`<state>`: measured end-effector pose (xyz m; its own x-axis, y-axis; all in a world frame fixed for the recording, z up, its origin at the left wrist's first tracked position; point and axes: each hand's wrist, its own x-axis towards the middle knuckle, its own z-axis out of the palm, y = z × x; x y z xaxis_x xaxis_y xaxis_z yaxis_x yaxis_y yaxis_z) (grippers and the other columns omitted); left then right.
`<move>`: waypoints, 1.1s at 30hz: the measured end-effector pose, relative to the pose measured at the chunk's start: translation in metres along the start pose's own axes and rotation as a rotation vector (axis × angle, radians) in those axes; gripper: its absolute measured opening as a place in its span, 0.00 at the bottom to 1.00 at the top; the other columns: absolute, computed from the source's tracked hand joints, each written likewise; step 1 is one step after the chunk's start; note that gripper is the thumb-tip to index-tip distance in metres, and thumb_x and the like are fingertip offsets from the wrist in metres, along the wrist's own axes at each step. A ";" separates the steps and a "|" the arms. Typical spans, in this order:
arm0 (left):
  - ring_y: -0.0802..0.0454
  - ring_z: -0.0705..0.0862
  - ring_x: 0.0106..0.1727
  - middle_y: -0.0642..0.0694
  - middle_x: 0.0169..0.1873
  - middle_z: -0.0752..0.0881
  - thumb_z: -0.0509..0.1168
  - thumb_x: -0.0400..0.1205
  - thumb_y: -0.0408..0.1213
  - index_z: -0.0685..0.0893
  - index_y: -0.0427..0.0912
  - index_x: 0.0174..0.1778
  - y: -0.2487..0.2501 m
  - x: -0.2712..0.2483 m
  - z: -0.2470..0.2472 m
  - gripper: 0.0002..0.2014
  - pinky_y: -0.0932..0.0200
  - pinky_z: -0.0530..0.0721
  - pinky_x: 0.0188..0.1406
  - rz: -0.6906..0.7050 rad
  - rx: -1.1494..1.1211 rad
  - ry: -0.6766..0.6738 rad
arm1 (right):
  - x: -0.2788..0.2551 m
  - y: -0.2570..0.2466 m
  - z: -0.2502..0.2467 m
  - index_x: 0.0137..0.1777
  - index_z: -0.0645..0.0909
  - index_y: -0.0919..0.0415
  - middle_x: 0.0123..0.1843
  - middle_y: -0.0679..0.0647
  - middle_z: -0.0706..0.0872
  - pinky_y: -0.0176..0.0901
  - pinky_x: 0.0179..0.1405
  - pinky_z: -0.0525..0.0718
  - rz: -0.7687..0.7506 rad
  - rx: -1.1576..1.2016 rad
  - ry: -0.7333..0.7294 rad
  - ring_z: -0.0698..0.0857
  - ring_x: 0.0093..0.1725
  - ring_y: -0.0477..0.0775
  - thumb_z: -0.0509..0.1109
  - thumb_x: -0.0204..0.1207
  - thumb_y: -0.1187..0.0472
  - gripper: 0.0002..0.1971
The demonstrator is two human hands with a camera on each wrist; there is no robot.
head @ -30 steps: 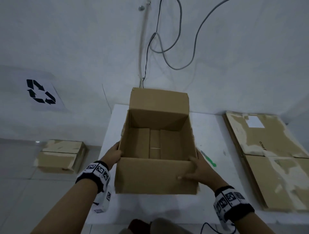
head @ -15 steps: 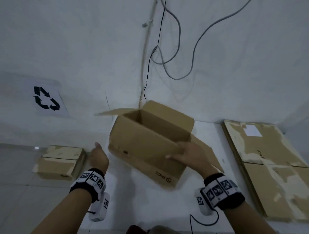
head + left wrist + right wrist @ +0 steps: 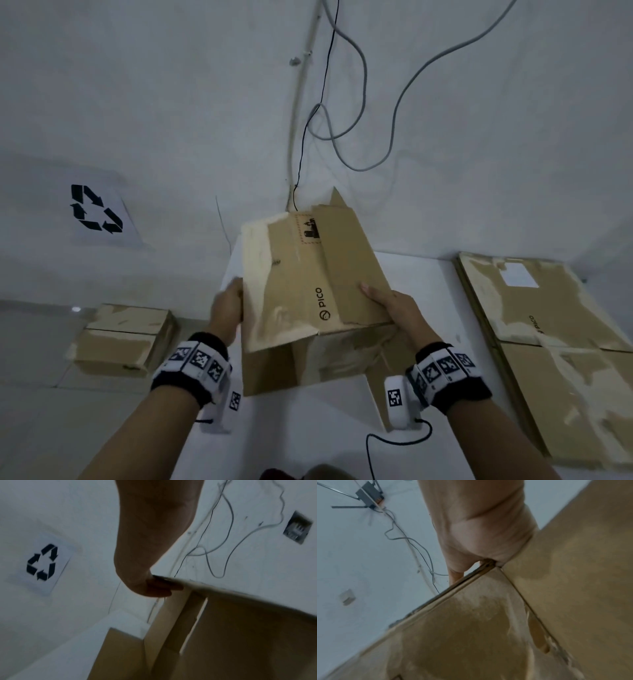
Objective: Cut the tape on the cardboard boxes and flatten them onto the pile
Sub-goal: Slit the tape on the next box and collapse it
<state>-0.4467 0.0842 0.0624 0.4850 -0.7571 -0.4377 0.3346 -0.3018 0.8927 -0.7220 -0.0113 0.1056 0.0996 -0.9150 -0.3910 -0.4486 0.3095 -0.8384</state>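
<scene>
Cardboard box, open and upright a second ago, now hangs nearly collapsed above the white surface, so flattening is almost done. Left hand pinches its left edge; right hand clasps the right edge, thumb on top. Rightward, the flattened pile lies well apart, with bare surface between.

The cardboard box held above the desk bears the word "PICO" beside a round logo, and near its far edge a small black pictogram inside a dashed red frame, too small to read. Right of the box, the flattened pile shows the same "PICO". Left of the box, a white wall sheet carries a black recycling symbol.
</scene>
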 end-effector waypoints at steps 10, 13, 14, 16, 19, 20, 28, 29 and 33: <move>0.45 0.56 0.80 0.49 0.79 0.59 0.72 0.71 0.64 0.68 0.65 0.77 0.038 -0.029 0.094 0.38 0.42 0.60 0.80 0.503 0.737 -0.260 | 0.002 0.002 0.006 0.52 0.82 0.64 0.51 0.60 0.85 0.46 0.50 0.79 -0.036 -0.121 0.019 0.83 0.47 0.57 0.71 0.75 0.40 0.24; 0.41 0.44 0.82 0.44 0.81 0.45 0.76 0.64 0.64 0.50 0.56 0.82 0.010 -0.025 0.118 0.56 0.38 0.52 0.82 0.449 0.818 -0.119 | -0.002 0.006 0.004 0.53 0.82 0.61 0.56 0.62 0.86 0.47 0.50 0.81 -0.068 -0.151 0.020 0.84 0.48 0.55 0.63 0.83 0.42 0.21; 0.41 0.44 0.82 0.42 0.82 0.44 0.78 0.61 0.63 0.46 0.53 0.82 0.005 -0.021 0.120 0.61 0.38 0.52 0.82 0.412 0.762 -0.089 | -0.002 0.007 0.002 0.59 0.83 0.61 0.60 0.62 0.86 0.49 0.57 0.82 -0.064 -0.130 0.016 0.85 0.55 0.57 0.60 0.84 0.39 0.25; 0.40 0.48 0.83 0.40 0.82 0.46 0.82 0.57 0.61 0.39 0.51 0.82 0.001 -0.012 0.120 0.69 0.37 0.57 0.81 0.343 0.628 -0.093 | -0.007 0.009 -0.002 0.72 0.78 0.61 0.68 0.60 0.83 0.53 0.69 0.79 -0.006 0.015 -0.037 0.82 0.66 0.60 0.56 0.83 0.35 0.32; 0.42 0.65 0.78 0.44 0.79 0.59 0.85 0.49 0.60 0.36 0.58 0.80 0.000 0.002 0.114 0.74 0.39 0.69 0.76 0.304 0.487 -0.177 | -0.012 0.014 -0.005 0.74 0.77 0.57 0.69 0.54 0.84 0.56 0.72 0.79 -0.056 0.034 -0.110 0.83 0.67 0.56 0.71 0.61 0.23 0.48; 0.44 0.68 0.75 0.46 0.78 0.62 0.84 0.46 0.62 0.37 0.62 0.79 0.000 0.002 0.113 0.74 0.40 0.72 0.74 0.302 0.455 -0.194 | -0.013 0.014 -0.005 0.73 0.78 0.57 0.67 0.53 0.85 0.56 0.70 0.81 -0.083 0.004 -0.110 0.84 0.65 0.55 0.77 0.55 0.25 0.50; 0.53 0.81 0.32 0.49 0.29 0.82 0.64 0.83 0.49 0.79 0.43 0.47 -0.025 -0.012 0.031 0.12 0.58 0.74 0.33 0.644 0.733 0.107 | 0.000 0.011 -0.001 0.69 0.79 0.62 0.63 0.55 0.87 0.50 0.66 0.83 -0.081 0.068 -0.043 0.86 0.60 0.55 0.82 0.68 0.48 0.32; 0.52 0.82 0.33 0.49 0.29 0.83 0.63 0.84 0.46 0.81 0.44 0.46 -0.026 -0.018 0.017 0.09 0.59 0.73 0.31 0.649 0.833 0.148 | 0.002 0.010 0.000 0.69 0.79 0.62 0.63 0.55 0.87 0.50 0.66 0.83 -0.078 0.075 -0.049 0.86 0.60 0.55 0.82 0.68 0.49 0.32; 0.58 0.85 0.32 0.52 0.31 0.87 0.64 0.83 0.49 0.84 0.46 0.45 -0.016 -0.040 0.002 0.11 0.62 0.78 0.34 0.344 1.068 -0.091 | 0.008 0.005 0.006 0.70 0.79 0.64 0.63 0.56 0.87 0.55 0.69 0.82 -0.075 0.084 -0.051 0.86 0.61 0.57 0.83 0.67 0.49 0.34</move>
<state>-0.4730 0.1185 0.0662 0.3430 -0.9219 -0.1799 -0.6902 -0.3773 0.6175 -0.7184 -0.0160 0.0960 0.1761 -0.9226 -0.3431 -0.3623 0.2634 -0.8941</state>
